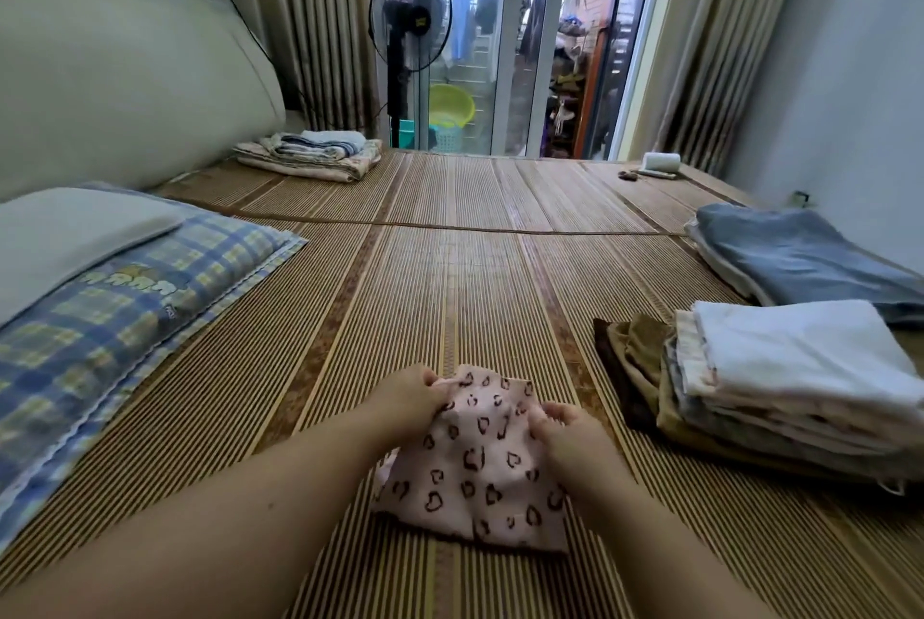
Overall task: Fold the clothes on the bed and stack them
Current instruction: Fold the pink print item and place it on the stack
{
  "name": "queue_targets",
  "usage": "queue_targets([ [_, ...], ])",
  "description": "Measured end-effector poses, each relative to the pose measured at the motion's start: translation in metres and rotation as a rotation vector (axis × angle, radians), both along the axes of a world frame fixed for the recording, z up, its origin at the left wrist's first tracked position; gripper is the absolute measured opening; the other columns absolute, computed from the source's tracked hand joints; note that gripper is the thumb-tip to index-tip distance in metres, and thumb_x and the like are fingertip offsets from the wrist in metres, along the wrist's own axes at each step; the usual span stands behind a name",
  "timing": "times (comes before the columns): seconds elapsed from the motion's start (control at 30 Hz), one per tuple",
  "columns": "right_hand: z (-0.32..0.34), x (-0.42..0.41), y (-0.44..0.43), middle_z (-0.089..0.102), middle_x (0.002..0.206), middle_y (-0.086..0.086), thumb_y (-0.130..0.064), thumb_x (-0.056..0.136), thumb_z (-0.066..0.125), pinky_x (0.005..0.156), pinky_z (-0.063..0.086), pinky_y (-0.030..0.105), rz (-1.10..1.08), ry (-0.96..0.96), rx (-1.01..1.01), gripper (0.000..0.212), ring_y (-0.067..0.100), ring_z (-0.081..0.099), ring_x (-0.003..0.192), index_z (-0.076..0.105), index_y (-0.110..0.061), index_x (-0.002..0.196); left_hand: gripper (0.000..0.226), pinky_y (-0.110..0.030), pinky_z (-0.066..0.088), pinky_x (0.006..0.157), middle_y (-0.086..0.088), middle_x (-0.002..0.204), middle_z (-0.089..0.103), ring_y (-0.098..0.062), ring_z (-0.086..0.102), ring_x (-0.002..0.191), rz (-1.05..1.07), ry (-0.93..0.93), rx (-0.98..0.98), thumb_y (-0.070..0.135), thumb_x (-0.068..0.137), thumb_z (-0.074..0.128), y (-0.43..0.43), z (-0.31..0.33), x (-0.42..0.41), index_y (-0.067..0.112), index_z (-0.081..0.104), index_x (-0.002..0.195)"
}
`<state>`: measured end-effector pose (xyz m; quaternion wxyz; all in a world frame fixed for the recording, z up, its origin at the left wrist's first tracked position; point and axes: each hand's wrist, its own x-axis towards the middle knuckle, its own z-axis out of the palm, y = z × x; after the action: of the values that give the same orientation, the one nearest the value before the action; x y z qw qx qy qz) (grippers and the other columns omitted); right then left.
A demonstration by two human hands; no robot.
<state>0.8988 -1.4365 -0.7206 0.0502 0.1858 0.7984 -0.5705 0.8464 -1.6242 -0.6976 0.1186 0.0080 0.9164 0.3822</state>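
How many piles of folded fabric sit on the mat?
3: a white-topped stack near right, a grey-blue pile behind it, and a striped pile at the far left. More may lie outside view.

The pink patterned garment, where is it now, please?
Head view, bottom centre: garment on the mat, gripped by left hand and right hand, left of the folded stack.

Pink garment [475,463], dark hearts; blue-yellow plaid pillow [115,313]; white-topped stack [800,383].
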Motion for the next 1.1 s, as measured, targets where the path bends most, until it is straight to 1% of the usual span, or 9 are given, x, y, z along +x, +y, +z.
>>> queue_targets([
  [0.13,-0.018,-0.016,0.001,0.057,0.127,0.006,-0.035,0.092,0.058,0.085,0.052,0.034,-0.045,-0.085,0.359,0.051,0.022,0.058,0.107,0.045,-0.017,0.138,0.045,-0.028,0.047,0.059,-0.004,0.091,0.062,-0.016,0.059,0.074,0.150,-0.118,-0.250,0.053,0.090,0.052,0.002,-0.023,-0.012,0.011,0.060,0.106],
  [0.2,-0.025,-0.019,0.001,0.062,0.116,0.006,-0.037,0.089,0.060,0.080,0.051,0.032,-0.005,-0.126,0.444,0.040,0.018,0.059,0.096,0.057,-0.016,0.123,0.058,-0.030,0.052,0.070,-0.004,0.099,0.062,-0.019,0.061,0.083,0.126,-0.234,-0.304,0.064,0.084,0.052,-0.002,-0.035,-0.012,0.011,0.062,0.105],
  [0.33,-0.028,-0.023,-0.003,0.065,0.091,0.002,-0.045,0.086,0.061,0.071,0.052,0.031,0.065,-0.185,0.521,0.030,0.017,0.061,0.082,0.065,-0.016,0.090,0.041,-0.032,0.057,0.078,-0.002,0.089,0.065,-0.018,0.066,0.082,0.133,-0.269,-0.279,0.056,0.080,0.063,-0.004,-0.049,-0.006,0.016,0.060,0.086],
  [0.47,-0.026,-0.023,-0.004,0.059,0.085,-0.002,-0.030,0.091,0.060,0.056,0.043,0.025,-0.003,-0.071,0.282,0.013,0.011,0.055,0.070,0.053,-0.020,0.096,0.040,-0.029,0.056,0.059,-0.003,0.095,0.062,-0.017,0.066,0.075,0.219,-0.098,-0.025,0.033,0.087,0.065,-0.001,-0.051,0.005,0.017,0.050,0.122],
  [0.57,-0.026,-0.014,-0.002,0.062,0.105,-0.003,-0.013,0.093,0.054,0.060,0.046,0.021,0.037,-0.006,0.191,0.048,0.008,0.056,0.079,0.040,-0.031,0.136,0.084,-0.018,0.045,0.045,-0.009,0.114,0.058,-0.009,0.058,0.056,0.083,-0.154,0.246,0.006,0.085,0.065,-0.008,-0.048,0.021,0.040,0.019,0.148],
  [0.67,-0.023,0.002,0.006,0.063,0.106,-0.005,-0.006,0.095,0.044,0.049,0.042,0.011,0.204,0.009,0.164,0.068,0.001,0.055,0.067,0.025,-0.045,0.146,0.078,-0.022,0.049,0.053,-0.012,0.140,0.045,-0.011,0.062,0.059,-0.109,-0.341,0.442,-0.007,0.084,0.055,-0.014,-0.037,0.038,0.042,0.035,0.141],
  [0.77,-0.012,0.028,0.019,0.049,0.139,-0.009,-0.007,0.096,0.042,0.072,0.048,0.015,0.393,-0.036,0.231,0.053,-0.001,0.055,0.102,0.047,-0.042,0.135,0.075,-0.022,0.050,0.057,-0.013,0.131,0.049,-0.012,0.063,0.063,-0.221,-0.437,0.401,-0.011,0.081,0.050,-0.010,-0.023,0.057,0.033,0.040,0.141],
  [0.93,0.001,0.077,0.054,0.051,0.132,-0.011,-0.010,0.094,0.048,0.086,0.057,0.032,0.277,-0.016,0.138,0.043,0.019,0.065,0.101,0.056,-0.036,0.129,0.085,-0.020,0.052,0.062,-0.007,0.123,0.054,-0.011,0.067,0.073,-0.304,-0.341,0.324,-0.007,0.077,0.053,0.026,-0.015,0.091,0.029,0.026,0.150],
  [1.1,0.022,0.123,0.111,0.056,0.119,-0.023,-0.018,0.086,0.061,0.070,0.055,0.016,0.145,0.155,0.115,0.050,0.000,0.061,0.098,0.056,-0.049,0.124,0.081,-0.024,0.057,0.063,0.006,0.114,0.057,-0.013,0.070,0.074,-0.449,-0.177,0.310,-0.002,0.083,0.054,0.080,0.002,0.121,0.033,0.023,0.149],
])
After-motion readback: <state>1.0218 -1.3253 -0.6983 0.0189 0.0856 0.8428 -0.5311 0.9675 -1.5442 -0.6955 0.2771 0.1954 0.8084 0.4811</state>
